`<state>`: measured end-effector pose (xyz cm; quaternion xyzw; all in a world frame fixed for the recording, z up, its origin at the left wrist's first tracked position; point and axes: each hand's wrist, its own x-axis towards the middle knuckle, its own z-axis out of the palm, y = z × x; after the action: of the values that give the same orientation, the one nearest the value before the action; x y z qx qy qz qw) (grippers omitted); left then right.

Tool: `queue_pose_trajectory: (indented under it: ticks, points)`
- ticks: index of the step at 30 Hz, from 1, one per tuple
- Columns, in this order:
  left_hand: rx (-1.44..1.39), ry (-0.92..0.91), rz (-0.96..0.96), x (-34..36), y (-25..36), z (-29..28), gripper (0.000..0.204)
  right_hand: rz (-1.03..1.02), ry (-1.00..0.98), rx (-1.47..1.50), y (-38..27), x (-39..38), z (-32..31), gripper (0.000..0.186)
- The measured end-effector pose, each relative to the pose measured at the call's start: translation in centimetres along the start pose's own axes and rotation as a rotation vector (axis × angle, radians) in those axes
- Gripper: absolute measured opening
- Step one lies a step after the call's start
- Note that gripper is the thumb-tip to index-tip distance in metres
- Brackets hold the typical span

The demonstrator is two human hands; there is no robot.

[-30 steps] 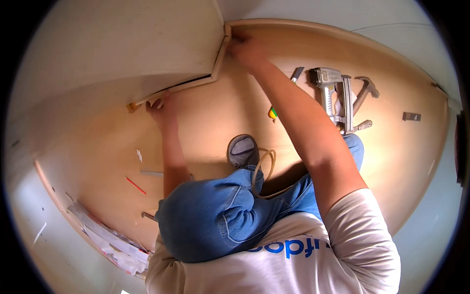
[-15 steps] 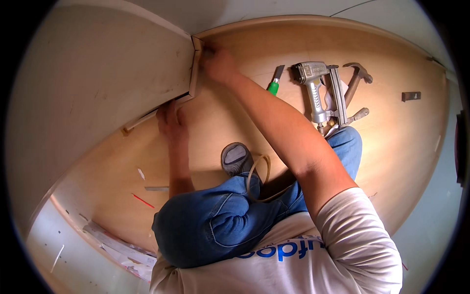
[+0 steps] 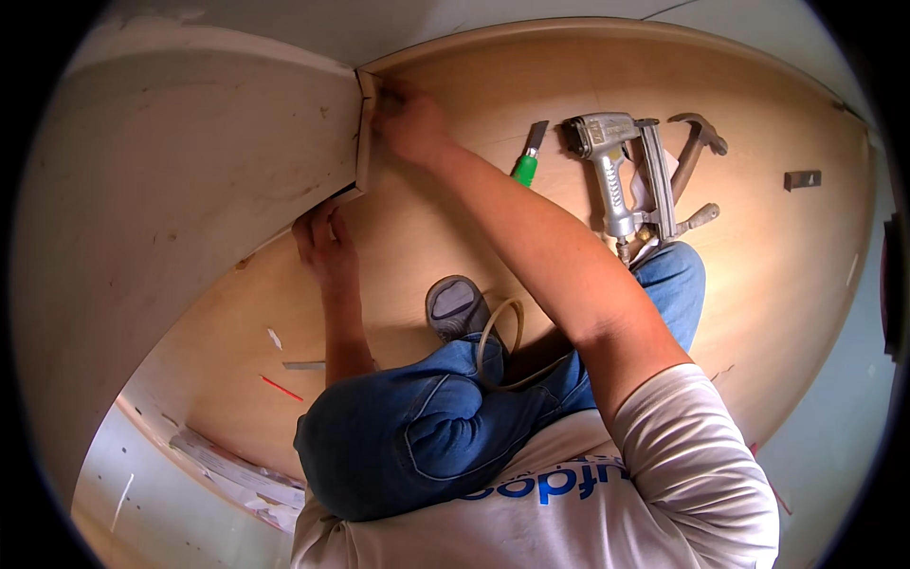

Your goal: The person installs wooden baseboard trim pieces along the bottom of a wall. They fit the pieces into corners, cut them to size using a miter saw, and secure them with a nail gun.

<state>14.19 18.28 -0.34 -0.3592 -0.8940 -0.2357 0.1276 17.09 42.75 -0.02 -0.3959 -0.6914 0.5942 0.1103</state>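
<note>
A narrow light wood trim strip runs round the end of the pale wall panel, against the wood-look floor. At the strip's far end my right hand is closed, with curled fingers touching the strip by the corner; whatever lies between the fingertips is in shadow. My left hand is at the panel's near bottom edge. Its fingers are bent against the strip there, their tips partly hidden under the panel. A green-handled utility knife lies to the right of my right hand, blade pointing away.
A silver pneumatic nail gun rests beside my knee, partly over a claw hammer and another wooden-handled tool. A tan hose loops by my shoe. A small dark metal block sits farther right. Scraps lie left.
The dark gap between strip and panel at the near side has shrunk. My left hand has shifted slightly left; the right remains at the far corner. The view has shifted slightly.
</note>
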Motion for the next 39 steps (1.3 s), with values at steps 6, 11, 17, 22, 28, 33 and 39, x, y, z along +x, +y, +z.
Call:
queue_pose_trajectory:
  ticks: [6, 11, 17, 22, 28, 33, 39]
  points:
    - [-0.001, 0.019, 0.017, 0.1, 0.2, 0.0, 0.021, -0.052, 0.038, -0.007, 0.6, 0.1, 0.5, 0.051]
    - [0.029, 0.042, 0.067, 0.3, 0.2, 0.0, 0.022, -0.043, 0.056, -0.009, 0.6, 0.0, 0.6, 0.048]
    - [-0.019, 0.017, 0.019, 0.0, -0.2, 0.2, 0.022, -0.04, 0.028, -0.006, 0.5, 0.1, 0.6, 0.053]
    - [-0.004, 0.02, 0.039, 0.0, -0.1, 0.1, 0.022, 0.014, -0.061, 0.022, 0.2, 0.0, -0.1, 0.062]
    - [-0.004, 0.019, 0.038, 0.0, 0.0, 0.0, 0.023, -0.029, 0.039, 0.015, 0.8, 0.1, 0.6, 0.052]
    - [-0.033, 0.012, 0.018, 0.3, 0.1, -0.2, 0.022, -0.047, 0.033, 0.012, 1.2, 0.4, 0.8, 0.052]
    - [0.115, -0.209, -0.026, -0.7, -0.7, -1.9, 0.017, -0.056, -0.045, 0.009, 0.9, 0.5, 0.3, 0.06]
